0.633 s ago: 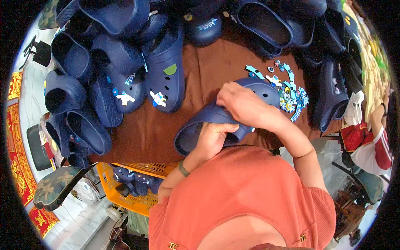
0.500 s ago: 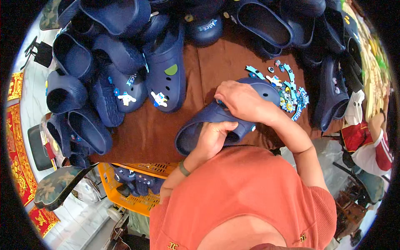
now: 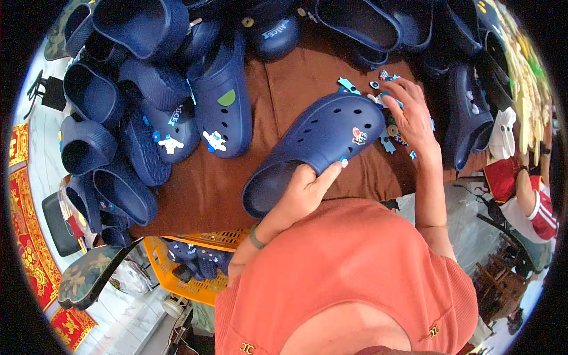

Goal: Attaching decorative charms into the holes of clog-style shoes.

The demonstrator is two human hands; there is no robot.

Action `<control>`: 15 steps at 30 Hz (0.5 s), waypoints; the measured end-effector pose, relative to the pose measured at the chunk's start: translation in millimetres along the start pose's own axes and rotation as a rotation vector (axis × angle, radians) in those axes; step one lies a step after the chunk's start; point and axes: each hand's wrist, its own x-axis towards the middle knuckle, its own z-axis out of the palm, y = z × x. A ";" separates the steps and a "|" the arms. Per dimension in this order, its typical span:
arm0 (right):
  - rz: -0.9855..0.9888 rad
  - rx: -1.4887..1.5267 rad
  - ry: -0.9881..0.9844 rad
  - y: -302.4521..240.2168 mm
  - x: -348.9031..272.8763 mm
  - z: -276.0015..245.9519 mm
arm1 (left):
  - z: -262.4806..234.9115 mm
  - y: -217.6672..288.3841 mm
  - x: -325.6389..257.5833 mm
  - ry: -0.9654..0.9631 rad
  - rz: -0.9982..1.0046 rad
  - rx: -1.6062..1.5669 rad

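A navy clog [image 3: 331, 127] lies on the brown cloth in front of me, its toe to the upper right. My left hand [image 3: 309, 188] grips its rim, fingers inside the foot opening and thumb outside. On its upper sits a small red and white charm [image 3: 359, 136], and a pale one [image 3: 344, 162] shows beside my thumb. Past the toe, my right hand [image 3: 416, 118] reaches over a loose heap of charms [image 3: 387, 144], fingers bent and apart. A light blue charm [image 3: 349, 86] lies at the heap's far left. My fingers and palm cover part of the heap.
Many navy clogs [image 3: 97, 94] are piled along the left and far sides; a decorated clog [image 3: 223, 97] stands nearest. More clogs [image 3: 467, 118] stand at the right. An orange crate [image 3: 171, 278] with clogs is below the table's front edge. Another person's arm [image 3: 524, 189] shows at far right.
My right hand has left the clog and moved right to the charm heap. The clog's holed upper is now uncovered. My left hand keeps its hold.
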 end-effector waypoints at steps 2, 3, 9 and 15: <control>-0.142 0.176 -0.069 -3.7 -3.6 -2.7 | -4.3 6.0 -2.7 0.088 -0.029 0.041; -0.242 0.227 -0.175 -4.3 -2.6 -2.0 | -6.7 10.3 -2.3 0.107 -0.018 0.048; -0.527 0.229 -0.382 -22.8 20.2 22.7 | 0.1 -0.5 2.5 0.131 0.048 0.026; -0.428 0.498 -0.412 -12.8 25.1 37.2 | -9.2 -7.6 4.0 0.061 -0.050 -0.008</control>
